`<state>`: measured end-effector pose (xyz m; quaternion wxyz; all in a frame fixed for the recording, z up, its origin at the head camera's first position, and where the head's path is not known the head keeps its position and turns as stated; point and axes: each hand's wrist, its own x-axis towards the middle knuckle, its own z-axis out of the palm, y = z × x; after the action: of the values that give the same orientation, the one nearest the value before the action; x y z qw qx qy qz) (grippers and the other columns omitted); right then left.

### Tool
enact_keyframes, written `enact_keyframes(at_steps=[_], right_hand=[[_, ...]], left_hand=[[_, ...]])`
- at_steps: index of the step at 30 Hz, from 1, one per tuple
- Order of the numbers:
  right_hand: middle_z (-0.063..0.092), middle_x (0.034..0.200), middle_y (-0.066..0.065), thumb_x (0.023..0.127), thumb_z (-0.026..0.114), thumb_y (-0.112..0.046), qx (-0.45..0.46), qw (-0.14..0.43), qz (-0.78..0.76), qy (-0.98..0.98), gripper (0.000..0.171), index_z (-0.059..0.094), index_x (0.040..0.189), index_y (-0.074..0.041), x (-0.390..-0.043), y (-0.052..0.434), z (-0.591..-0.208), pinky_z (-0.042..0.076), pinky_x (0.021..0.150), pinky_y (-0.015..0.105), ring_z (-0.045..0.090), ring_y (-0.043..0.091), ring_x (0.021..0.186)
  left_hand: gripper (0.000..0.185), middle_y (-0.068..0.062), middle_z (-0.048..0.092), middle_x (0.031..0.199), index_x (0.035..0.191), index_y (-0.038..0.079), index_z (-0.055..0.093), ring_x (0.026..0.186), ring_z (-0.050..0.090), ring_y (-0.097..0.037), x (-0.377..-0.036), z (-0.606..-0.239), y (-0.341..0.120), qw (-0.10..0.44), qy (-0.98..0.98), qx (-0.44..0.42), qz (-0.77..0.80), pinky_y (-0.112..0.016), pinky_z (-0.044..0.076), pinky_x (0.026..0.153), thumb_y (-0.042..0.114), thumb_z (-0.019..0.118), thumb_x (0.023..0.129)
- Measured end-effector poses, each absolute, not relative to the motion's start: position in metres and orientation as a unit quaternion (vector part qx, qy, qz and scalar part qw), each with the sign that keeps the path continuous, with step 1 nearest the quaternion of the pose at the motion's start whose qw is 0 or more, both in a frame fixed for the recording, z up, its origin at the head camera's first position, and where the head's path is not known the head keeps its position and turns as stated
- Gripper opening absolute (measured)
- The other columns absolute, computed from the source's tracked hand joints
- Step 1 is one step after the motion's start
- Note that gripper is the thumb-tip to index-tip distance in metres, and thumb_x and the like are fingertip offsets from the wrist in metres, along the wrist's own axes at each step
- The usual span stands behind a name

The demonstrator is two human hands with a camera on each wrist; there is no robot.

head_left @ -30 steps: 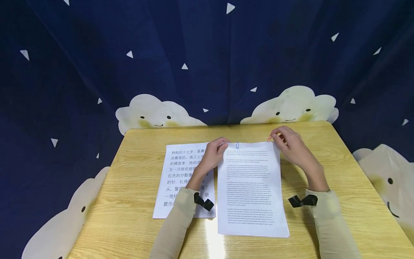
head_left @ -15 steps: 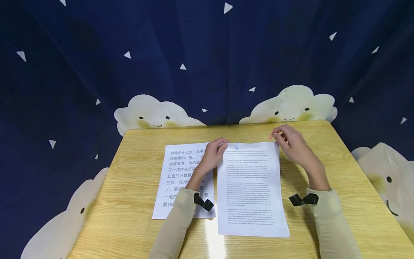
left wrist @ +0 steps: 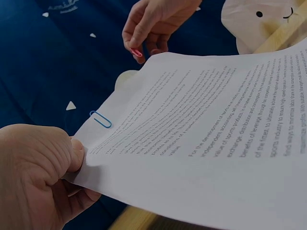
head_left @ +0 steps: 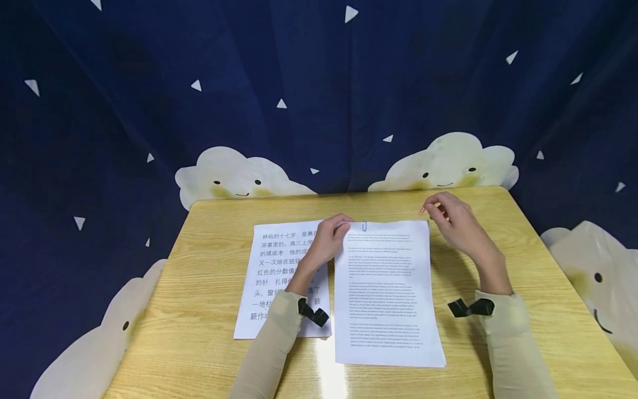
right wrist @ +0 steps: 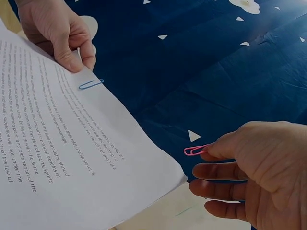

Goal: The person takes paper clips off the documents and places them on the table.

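while our left hand [head_left: 326,239] pinches the stack's [head_left: 386,293] far left corner by the blue clip [head_left: 365,225], our right hand [head_left: 456,221] pinches a pink clip [right wrist: 195,150] just off the far right corner. if the left grip loosens, we judge the sheets could fan and the clip miss some.

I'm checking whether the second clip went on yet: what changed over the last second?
The right hand, pinching a pink wire paper clip, drew back from the top right corner of the white printed English sheets; it is now apart from them. The left hand keeps pinching the top left corner beside the blue paper clip.
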<state>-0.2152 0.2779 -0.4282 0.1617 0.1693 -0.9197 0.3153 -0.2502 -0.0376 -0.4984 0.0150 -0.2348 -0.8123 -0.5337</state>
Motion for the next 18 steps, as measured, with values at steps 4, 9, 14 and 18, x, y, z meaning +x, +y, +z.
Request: enact_keyframes(at_steps=[4,9,14,18], right_hand=[[0.064,0.102,0.01,0.11,0.054,-0.013,0.17,0.165,0.314,-0.92,0.017,0.067,0.11,-0.003,-0.214,0.281,-0.428,0.042,0.07,0.028,0.053,0.021,0.082],[0.062,0.097,0.009,0.11,0.054,-0.014,0.165,0.167,0.314,-0.92,0.017,0.067,0.109,-0.003,-0.213,0.283,-0.428,0.042,0.067,0.029,0.052,0.021,0.079],[0.063,0.098,0.01,0.111,0.053,-0.015,0.165,0.169,0.313,-0.92,0.019,0.067,0.11,-0.003,-0.212,0.286,-0.427,0.042,0.067,0.028,0.053,0.021,0.079],[0.064,0.099,0.01,0.111,0.052,-0.015,0.166,0.168,0.315,-0.919,0.019,0.067,0.111,-0.003,-0.213,0.289,-0.425,0.042,0.067,0.028,0.053,0.021,0.079]], left_hand=[[0.023,-0.009,0.065,0.08,0.119,0.004,0.072,0.061,0.046,-0.013,-0.25,-0.499,-0.036,0.016,-0.811,-0.233,-0.536,-0.025,0.041,0.067,0.011,0.052,0.109],[0.024,-0.008,0.066,0.083,0.12,0.003,0.072,0.061,0.047,-0.013,-0.249,-0.498,-0.037,0.005,-0.81,-0.23,-0.539,-0.025,0.04,0.064,0.011,0.051,0.11],[0.025,-0.006,0.056,0.07,0.121,0.003,0.072,0.055,0.038,-0.013,-0.249,-0.497,-0.037,0.005,-0.813,-0.225,-0.537,-0.026,0.038,0.062,0.012,0.051,0.11],[0.025,-0.004,0.048,0.063,0.121,0.003,0.072,0.054,0.033,-0.013,-0.249,-0.497,-0.038,0.008,-0.815,-0.222,-0.536,-0.027,0.037,0.063,0.011,0.051,0.11]])
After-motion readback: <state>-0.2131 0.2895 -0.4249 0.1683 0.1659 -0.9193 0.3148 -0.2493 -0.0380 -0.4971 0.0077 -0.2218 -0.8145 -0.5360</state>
